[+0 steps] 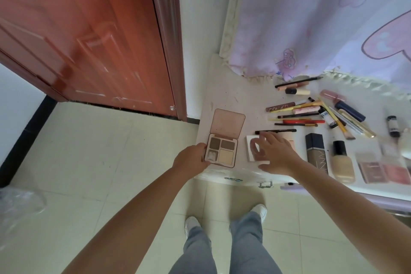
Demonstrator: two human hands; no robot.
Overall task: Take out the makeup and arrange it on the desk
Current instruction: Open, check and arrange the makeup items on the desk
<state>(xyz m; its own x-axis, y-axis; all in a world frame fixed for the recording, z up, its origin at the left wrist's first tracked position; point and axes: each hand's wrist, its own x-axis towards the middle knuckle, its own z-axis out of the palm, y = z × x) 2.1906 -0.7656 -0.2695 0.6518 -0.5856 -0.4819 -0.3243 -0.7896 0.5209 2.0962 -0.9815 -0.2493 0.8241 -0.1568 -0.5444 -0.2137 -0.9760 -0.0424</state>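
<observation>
Bench: a white bench (pixel 224 87) fills the middle right of the frame, seen from above; a pale lilac cloth (pixel 322 18) with pink heart prints hangs behind it in the upper right.
Left hand: the left hand (pixel 191 159), centre of the frame, has its grip on the lower left corner of an open eyeshadow palette (pixel 223 147), thumb on the near edge.
Eyeshadow palette: lies flat at the bench's left front edge, lid folded back toward the top of the frame, four pans showing, two brown, one pale, one cream.
Right hand: the right hand (pixel 274 151), just right of the palette, lies with fingers spread and fairly straight over a small white compact (pixel 252 149); its grip is wide and holds nothing.
Black pencil: a black pencil (pixel 275 131) lies crosswise just beyond the right hand's fingertips.
Pencils and tubes: a loose cluster of pencils, brushes and lip tubes (pixel 311 113) lies further back, right of centre.
Foundation bottles: a dark square bottle (pixel 315 151) and a beige bottle with a black cap (pixel 342 162) lie side by side, right of the right hand.
Blush palettes: two pink palettes (pixel 382 171) sit near the right edge, blurred.
Door: a red-brown door (pixel 77 29) fills the upper left.
Floor: pale tiles (pixel 89 162) below; the person's jeans and white shoes show at bottom centre.
</observation>
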